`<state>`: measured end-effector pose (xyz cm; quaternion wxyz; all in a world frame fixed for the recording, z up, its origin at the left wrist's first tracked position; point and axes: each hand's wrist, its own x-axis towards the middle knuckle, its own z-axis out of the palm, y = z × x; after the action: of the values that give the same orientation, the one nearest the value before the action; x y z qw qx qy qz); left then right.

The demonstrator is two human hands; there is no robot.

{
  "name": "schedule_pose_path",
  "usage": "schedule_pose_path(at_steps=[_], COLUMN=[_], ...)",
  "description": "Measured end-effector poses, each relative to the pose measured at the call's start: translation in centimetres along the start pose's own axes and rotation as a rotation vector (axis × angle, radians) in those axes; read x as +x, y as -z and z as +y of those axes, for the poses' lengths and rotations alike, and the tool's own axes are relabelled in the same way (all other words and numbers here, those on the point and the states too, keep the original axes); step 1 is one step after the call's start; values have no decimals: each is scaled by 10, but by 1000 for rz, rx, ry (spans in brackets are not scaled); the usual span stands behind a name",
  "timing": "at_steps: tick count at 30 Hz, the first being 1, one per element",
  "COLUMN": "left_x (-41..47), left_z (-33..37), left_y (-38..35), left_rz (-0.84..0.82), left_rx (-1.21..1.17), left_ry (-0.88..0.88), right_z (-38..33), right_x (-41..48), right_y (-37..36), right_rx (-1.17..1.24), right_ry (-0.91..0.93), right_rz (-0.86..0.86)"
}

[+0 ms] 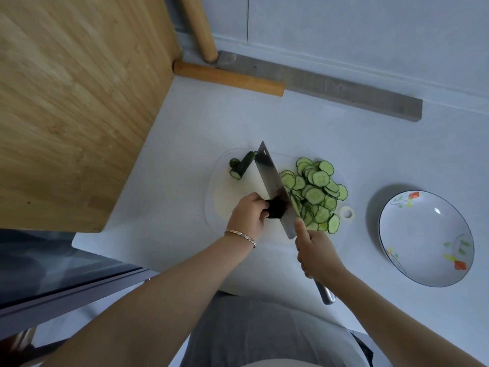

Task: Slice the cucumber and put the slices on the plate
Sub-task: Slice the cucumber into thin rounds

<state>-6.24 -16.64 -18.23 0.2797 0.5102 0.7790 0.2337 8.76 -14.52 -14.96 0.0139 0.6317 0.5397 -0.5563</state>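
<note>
left hand pinches cucumber stub, long axis 9-to-3 | right hand grips cleaver, blade across stub's 3 o'clock end | slices heaped beyond blade | plate empty at 3 o'clock, nearer right hand

Wooden board cropped left, knife handle mostly inside right grip (end shows)

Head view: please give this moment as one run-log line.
phase: slicing | left hand holds cucumber stub | right hand grips knife, blade at stub | slices piled on board | plate: no slices yet
</note>
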Motion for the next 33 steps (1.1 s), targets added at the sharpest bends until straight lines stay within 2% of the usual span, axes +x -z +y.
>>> schedule_pose_path(at_steps=[4, 8, 16, 28, 33], left_x=[1, -1, -3, 0, 0], left_z=[-1, -4, -2, 0, 0], left_y=[0, 1, -1, 1, 1], left_rz=[-8, 24, 63, 33, 40], left_rx=[-14, -5, -32, 15, 34], left_ry=[10, -22, 21, 14, -1], right_z=[3, 2, -4, -2, -2], right_x=[4, 1, -18, -12, 2], right_y=[-6, 3, 16, 8, -10], right_rx=[37, 182, 214, 14, 35], right_ry=[-37, -89, -30, 51, -1], right_rz=[-6, -19, -19, -6, 13])
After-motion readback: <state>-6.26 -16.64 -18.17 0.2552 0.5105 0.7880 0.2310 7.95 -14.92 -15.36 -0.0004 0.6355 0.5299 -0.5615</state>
